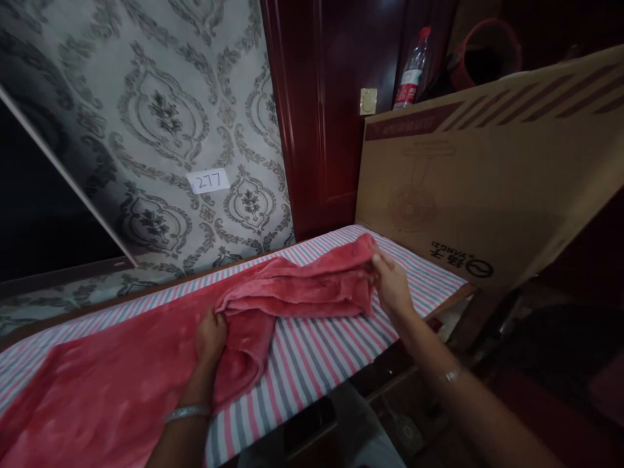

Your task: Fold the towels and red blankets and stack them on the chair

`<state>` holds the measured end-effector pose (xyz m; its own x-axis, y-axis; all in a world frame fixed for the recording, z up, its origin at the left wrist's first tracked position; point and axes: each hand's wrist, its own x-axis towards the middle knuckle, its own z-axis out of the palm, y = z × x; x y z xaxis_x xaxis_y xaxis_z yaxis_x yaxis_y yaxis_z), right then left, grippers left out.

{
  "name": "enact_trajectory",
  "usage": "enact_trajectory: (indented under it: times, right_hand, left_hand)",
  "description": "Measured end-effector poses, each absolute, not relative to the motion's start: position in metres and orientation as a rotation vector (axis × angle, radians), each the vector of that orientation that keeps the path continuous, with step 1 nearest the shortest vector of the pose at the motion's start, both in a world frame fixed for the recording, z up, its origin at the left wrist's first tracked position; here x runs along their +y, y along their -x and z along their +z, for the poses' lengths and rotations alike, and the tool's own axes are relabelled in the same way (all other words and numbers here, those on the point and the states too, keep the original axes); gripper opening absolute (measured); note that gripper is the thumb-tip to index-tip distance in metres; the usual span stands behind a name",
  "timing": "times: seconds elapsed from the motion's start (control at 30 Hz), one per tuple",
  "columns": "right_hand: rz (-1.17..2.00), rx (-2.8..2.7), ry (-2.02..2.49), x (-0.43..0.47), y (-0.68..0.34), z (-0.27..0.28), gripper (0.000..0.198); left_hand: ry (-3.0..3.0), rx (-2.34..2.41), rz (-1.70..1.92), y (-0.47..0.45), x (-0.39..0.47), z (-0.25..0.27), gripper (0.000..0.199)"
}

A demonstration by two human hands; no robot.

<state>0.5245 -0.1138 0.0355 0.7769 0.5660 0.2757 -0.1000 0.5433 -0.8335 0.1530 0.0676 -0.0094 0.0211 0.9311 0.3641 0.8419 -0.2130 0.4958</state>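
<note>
A red fleece garment (131, 357) lies spread over the striped cloth, its larger part to the left and a narrower, sleeve-like part (316, 286) stretching to the right in loose folds. My left hand (212, 335) is closed on the fabric where the narrow part meets the wide part. At the far right end of the narrow part, my right hand (391, 279) pinches the edge of the fabric between thumb and fingers. Below my left hand, a rounded fold of the fleece hangs slightly open. Some of my right fingers are hidden behind the cloth.
The striped cloth (302, 364) covers a long narrow table against the patterned wall (166, 117). A large cardboard box (463, 188) stands at its right end, with a bottle (410, 71) behind it. A dark screen (43, 201) is at the left.
</note>
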Motion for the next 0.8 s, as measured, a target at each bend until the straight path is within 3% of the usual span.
enact_trajectory:
  times: [0.1,0.2,0.33,0.63,0.8]
  right_hand:
    - [0.577,-0.273,0.981,-0.153,-0.504,-0.026,0.039]
    - [0.646,-0.169,0.979,-0.162,-0.504,-0.051,0.031]
    - [0.666,-0.182,1.003,-0.149,-0.519,-0.042,0.024]
    - [0.660,-0.153,1.059,-0.135,-0.542,-0.019,0.031]
    - [0.700,-0.290,1.073,-0.151,-0.536,-0.011,0.021]
  left_hand:
    - [-2.137,1.868,0.951,-0.154,0.068,-0.008,0.034]
    - [-2.111,1.875,0.977,-0.155,0.069,-0.009,0.034]
    - [-2.105,1.830,1.044,-0.155,0.071,-0.010,0.035]
    - [-2.144,1.811,1.035,-0.153,0.075,-0.014,0.036]
    - [-2.130,1.799,1.078,-0.152,0.078,-0.017,0.030]
